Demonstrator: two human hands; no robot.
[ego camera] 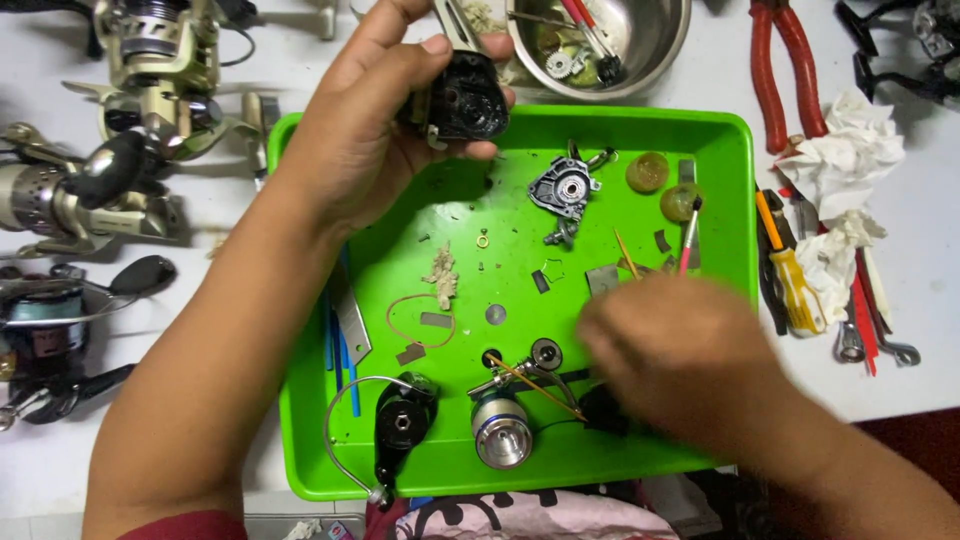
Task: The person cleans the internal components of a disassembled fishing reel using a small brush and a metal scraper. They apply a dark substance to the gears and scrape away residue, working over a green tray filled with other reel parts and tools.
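Reel parts lie spread over a green tray on the white bench, kept inside its raised rim, likely so the small bits cannot roll off. The left hand is raised over the tray's far-left corner, its grip closed on a black reel body, thumb over the top and fingers wrapped beneath, the open side seemingly turned up toward the camera. Just beyond that grip stands a steel bowl with gears and tools in it. The right hand hangs low over the tray's near-right part; it is blurred, so I cannot tell whether its grip is open or closed, or whether it holds anything. Just left of it lie a silver spool and a thin stick; farther left, a rotor with its bail wire. Beyond it rest a grey side cover and a small brush. Whole reels wait left of the tray, red pliers and crumpled tissue to the right.
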